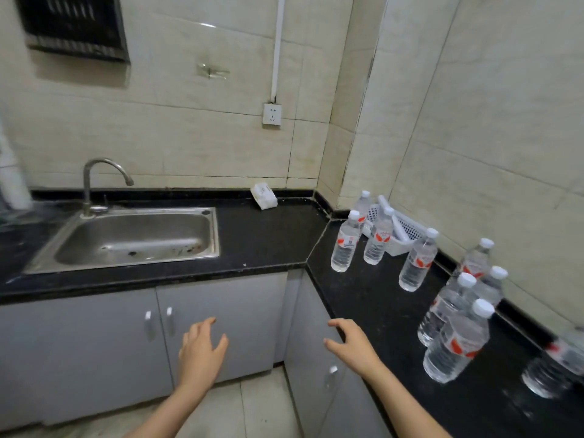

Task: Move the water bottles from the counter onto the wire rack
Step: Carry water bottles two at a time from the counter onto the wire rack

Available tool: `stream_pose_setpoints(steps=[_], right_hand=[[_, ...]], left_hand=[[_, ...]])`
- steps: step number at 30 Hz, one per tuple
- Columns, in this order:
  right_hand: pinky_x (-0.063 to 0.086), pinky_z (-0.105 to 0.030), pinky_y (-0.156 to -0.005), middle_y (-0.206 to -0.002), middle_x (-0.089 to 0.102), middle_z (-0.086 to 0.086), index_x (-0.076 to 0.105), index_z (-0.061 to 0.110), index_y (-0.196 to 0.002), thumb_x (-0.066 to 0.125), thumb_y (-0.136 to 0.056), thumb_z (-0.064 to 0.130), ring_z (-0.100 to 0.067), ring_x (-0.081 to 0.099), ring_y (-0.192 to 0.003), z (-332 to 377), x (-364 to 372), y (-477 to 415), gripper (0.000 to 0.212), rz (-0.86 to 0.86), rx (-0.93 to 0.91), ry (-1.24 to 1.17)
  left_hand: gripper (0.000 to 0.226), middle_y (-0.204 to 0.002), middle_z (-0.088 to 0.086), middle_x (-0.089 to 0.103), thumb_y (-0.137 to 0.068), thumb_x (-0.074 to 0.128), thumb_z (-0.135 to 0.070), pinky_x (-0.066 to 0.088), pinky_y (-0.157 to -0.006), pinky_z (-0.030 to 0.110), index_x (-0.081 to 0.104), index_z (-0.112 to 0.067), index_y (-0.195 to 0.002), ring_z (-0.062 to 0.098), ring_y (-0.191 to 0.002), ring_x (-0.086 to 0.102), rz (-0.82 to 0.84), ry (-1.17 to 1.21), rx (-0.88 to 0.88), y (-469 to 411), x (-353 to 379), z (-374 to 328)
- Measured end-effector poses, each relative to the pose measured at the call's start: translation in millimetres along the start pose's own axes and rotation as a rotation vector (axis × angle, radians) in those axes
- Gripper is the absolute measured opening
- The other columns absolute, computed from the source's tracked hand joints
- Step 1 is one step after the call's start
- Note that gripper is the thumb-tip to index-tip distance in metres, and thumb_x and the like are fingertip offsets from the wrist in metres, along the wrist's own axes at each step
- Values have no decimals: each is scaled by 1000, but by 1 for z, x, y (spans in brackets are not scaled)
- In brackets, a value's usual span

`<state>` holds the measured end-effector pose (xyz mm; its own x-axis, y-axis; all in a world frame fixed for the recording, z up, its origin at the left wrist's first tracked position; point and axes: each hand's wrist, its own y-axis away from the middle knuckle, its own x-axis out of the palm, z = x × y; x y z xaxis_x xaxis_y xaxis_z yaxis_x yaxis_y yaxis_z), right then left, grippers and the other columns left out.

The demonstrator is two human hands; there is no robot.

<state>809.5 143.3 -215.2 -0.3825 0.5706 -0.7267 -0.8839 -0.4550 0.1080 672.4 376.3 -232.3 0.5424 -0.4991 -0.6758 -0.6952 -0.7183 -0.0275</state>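
I note both hands empty, fingers spread: left hand, right hand at the black stone counter edge. Clear plastic white-capped water bottles stand clustered beyond; grabbing one risks toppling its neighbours. No wire rack visible.

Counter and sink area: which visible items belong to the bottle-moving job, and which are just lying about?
Job items: the water bottles standing on the black counter; left hand and right hand, both empty. No wire rack is in view.

Bystanders: white basket, steel sink, faucet, white packet, wall socket.
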Motion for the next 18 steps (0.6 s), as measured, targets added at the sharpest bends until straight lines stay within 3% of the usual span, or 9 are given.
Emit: stream_pose_setpoints(steps=[5, 10, 18], right_hand=[[36, -25, -97, -116, 50, 1, 50, 17, -124, 63, -80, 25, -19, 46, -120, 13, 1, -82, 46, -72, 82, 15], [34, -27, -102, -135, 46, -10, 33, 18, -137, 62, -81, 21, -18, 42, -127, 30, 2, -147, 63, -194, 202, -87], [34, -21, -96, -139, 41, -11, 20, 18, -142, 62, -82, 15, -20, 44, -126, 22, 23, -188, 74, -344, 401, -181]], left_hand=[[42, -127, 22, 51, -82, 59, -11, 32, -102, 43, 51, -1, -122, 38, -118, 43, 68, 74, 45, -106, 34, -15], [44, -125, 23, 51, -81, 60, -7, 32, -102, 43, 50, -1, -124, 38, -118, 44, 167, 139, 124, -200, 62, -43], [44, -129, 22, 48, -84, 57, -10, 32, -103, 41, 47, -2, -126, 36, -122, 42, 395, 119, 133, -251, 129, -64]])
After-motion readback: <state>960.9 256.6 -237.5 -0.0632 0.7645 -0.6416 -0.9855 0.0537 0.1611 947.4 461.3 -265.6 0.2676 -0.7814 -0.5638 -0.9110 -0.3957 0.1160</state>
